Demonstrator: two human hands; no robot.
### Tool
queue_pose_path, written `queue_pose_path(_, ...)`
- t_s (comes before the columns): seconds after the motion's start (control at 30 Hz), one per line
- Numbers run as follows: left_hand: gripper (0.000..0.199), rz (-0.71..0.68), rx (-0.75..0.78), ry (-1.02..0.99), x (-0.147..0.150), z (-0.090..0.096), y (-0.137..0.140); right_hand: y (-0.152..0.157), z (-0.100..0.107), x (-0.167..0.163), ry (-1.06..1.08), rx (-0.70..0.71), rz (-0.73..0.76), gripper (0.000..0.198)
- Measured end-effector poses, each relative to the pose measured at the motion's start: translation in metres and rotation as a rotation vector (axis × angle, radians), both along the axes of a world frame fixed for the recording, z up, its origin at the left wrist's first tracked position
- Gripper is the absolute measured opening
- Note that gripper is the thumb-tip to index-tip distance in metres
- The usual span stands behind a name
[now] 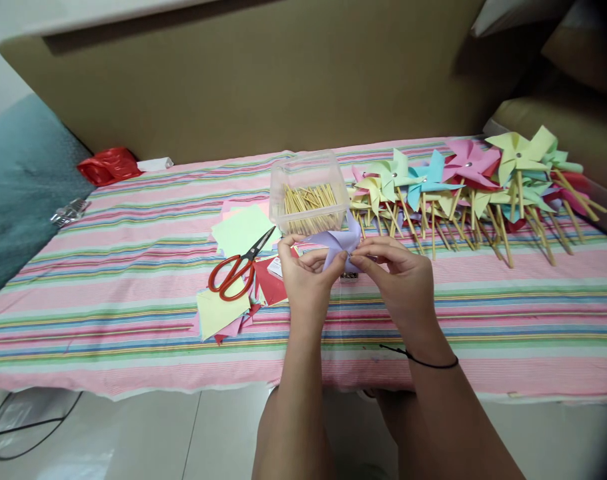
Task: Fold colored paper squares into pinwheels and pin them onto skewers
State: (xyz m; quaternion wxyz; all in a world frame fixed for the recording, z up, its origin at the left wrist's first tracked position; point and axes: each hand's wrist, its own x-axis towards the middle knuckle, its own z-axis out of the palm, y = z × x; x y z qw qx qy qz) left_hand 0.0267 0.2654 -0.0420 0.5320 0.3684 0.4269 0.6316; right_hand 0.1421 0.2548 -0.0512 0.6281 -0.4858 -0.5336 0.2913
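Between my two hands is a purple paper pinwheel [341, 241], its blades folded inward and no stick visible on it. My left hand [307, 270] is closed on its left side, the thumb pressed near the middle. Thumb and fingers of my right hand [396, 267] pinch at its centre from the right; whether a pin is between them is too small to tell. Just beyond the hands stands a clear plastic box [308, 167] holding many short wooden sticks [311, 198]. Partly hidden below the pinwheel is a small container [349, 275] with tiny dark items.
Red-handled scissors [236, 273] lie left of my hands on coloured paper squares [243, 228]. Many finished pinwheels [468, 163] on sticks are heaped at the right. A red plastic bag [108, 167] sits at the far left. The striped cloth [133, 280] covers the surface.
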Motion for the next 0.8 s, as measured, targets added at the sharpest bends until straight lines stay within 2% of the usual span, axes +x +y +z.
queue_pose_path(0.57, 0.054, 0.025, -0.013, 0.026, 0.0026, 0.0028, -0.0017, 0.0004, 0.0012, 0.0004, -0.039, 0.002, 0.000, 0.010)
queue_pose_path(0.8, 0.053, 0.029, 0.027, 0.037, 0.0035, 0.0015, -0.0014, -0.0001, -0.0008, 0.0001, -0.039, -0.028, 0.002, 0.006)
